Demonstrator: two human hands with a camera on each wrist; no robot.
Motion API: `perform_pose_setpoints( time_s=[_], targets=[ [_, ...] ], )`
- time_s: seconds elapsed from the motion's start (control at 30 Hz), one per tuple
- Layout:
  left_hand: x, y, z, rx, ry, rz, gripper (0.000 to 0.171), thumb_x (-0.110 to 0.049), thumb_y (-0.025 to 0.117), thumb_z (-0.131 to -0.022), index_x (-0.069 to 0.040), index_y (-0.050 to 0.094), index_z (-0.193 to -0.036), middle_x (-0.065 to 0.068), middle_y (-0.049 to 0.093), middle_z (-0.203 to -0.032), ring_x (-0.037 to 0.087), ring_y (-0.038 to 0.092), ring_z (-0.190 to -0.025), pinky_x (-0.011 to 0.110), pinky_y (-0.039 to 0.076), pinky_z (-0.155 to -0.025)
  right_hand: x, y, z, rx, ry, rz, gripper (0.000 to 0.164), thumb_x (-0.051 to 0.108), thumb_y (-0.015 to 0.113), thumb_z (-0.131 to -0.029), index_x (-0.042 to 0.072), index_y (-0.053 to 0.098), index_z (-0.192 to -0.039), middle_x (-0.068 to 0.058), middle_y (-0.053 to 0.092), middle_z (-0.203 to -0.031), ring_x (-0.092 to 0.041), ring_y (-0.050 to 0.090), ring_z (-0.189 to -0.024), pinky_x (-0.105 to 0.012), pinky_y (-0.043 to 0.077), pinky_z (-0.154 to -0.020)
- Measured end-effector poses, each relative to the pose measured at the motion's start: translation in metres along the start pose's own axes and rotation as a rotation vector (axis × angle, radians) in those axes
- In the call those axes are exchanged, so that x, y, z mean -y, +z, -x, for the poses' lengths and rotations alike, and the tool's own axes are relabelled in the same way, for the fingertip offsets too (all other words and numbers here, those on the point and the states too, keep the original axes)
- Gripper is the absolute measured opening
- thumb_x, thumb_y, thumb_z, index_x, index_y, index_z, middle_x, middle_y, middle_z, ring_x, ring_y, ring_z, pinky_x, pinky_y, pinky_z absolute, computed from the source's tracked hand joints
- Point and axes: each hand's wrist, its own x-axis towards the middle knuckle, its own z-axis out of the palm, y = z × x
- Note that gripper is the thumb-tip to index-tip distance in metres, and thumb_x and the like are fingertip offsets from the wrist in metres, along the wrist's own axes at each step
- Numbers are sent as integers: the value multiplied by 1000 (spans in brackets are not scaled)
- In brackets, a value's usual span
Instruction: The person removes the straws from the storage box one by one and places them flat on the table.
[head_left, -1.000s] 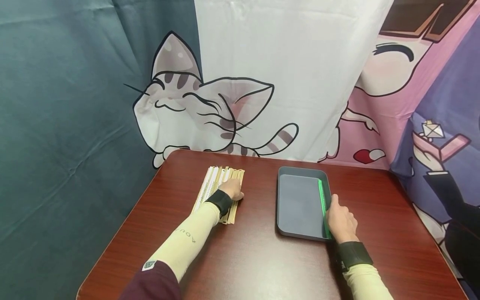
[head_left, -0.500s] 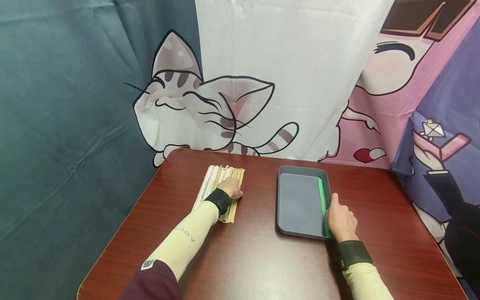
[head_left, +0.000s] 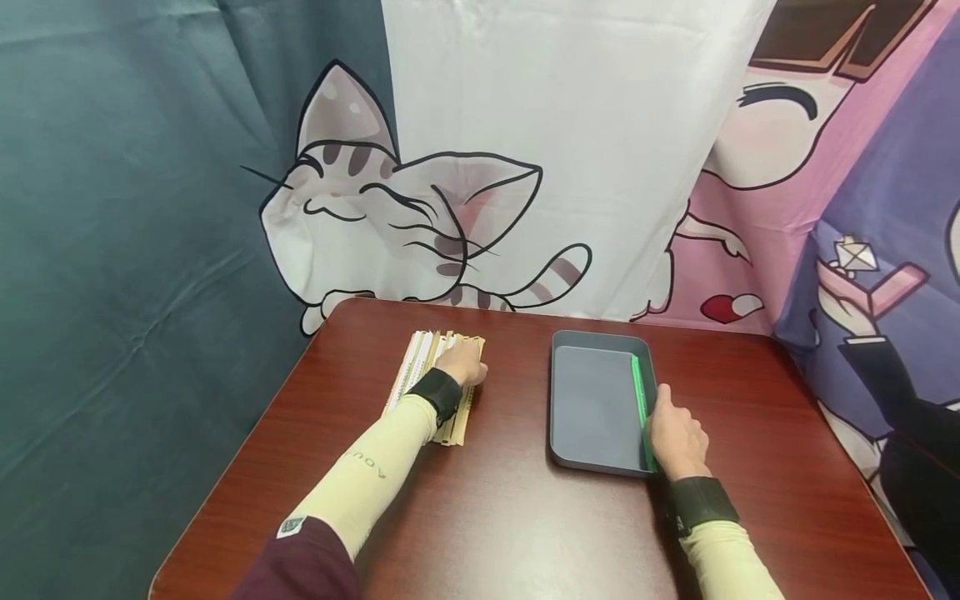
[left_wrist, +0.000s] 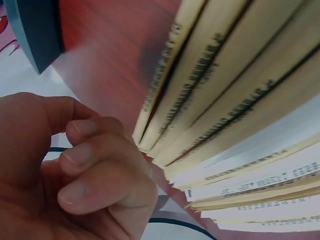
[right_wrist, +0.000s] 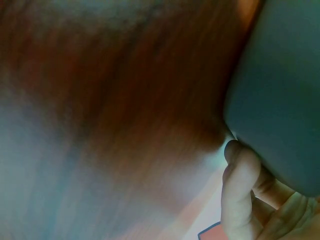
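Observation:
Narrow paper-sleeved packets, like wrapped chopsticks, lie side by side on the table, some white and some tan with printed lettering. My left hand is over the far right part of this row. In the left wrist view its fingers are curled beside the ends of the packets, and nothing shows between them. My right hand grips the right side of a dark grey tray. Seen from the right wrist, the fingers are against the tray's underside and edge. A long green strip lies inside along the tray's right wall.
The reddish-brown wooden table has rounded corners. Behind it hangs a curtain with a cartoon cat and figures, close to the table's far edge. Bare tabletop lies between the packets and the tray.
My left hand has shifted slightly forward over the packets. The right hand keeps its hold on the tray, and the whole head view has turned a little to the right.

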Motion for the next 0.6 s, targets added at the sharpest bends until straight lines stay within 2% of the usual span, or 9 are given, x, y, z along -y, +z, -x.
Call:
perform_pose_setpoints(
  time_s=[0.13,0.3,0.6],
  targets=[
    [-8,-4,-3,-30,11,16,25,-15,58,-95,-4,70,-114,16,69,-117,28,64,-89,45,55,-75,-1,1,-2,-5,-3,3,28,7,45,-97,4,36,-123,-23,58,-74,-39,58,-61,-51,43,-52],
    [-23,-10,-7,-63,28,56,12,-15,58,-93,-5,66,-91,19,69,-112,30,66,-91,46,54,-74,-1,1,-3,-1,2,2,27,7,46,-97,5,36,-123,-23,58,-75,-38,58,-62,-51,44,-53],
    [-72,-11,-14,-69,126,105,17,-17,59,-93,-10,59,-78,12,65,-96,24,58,-74,41,47,-64,-1,2,-4,-23,-3,6,22,8,45,-97,6,38,-118,-23,58,-75,-39,58,-62,-51,43,-53]
  ],
)
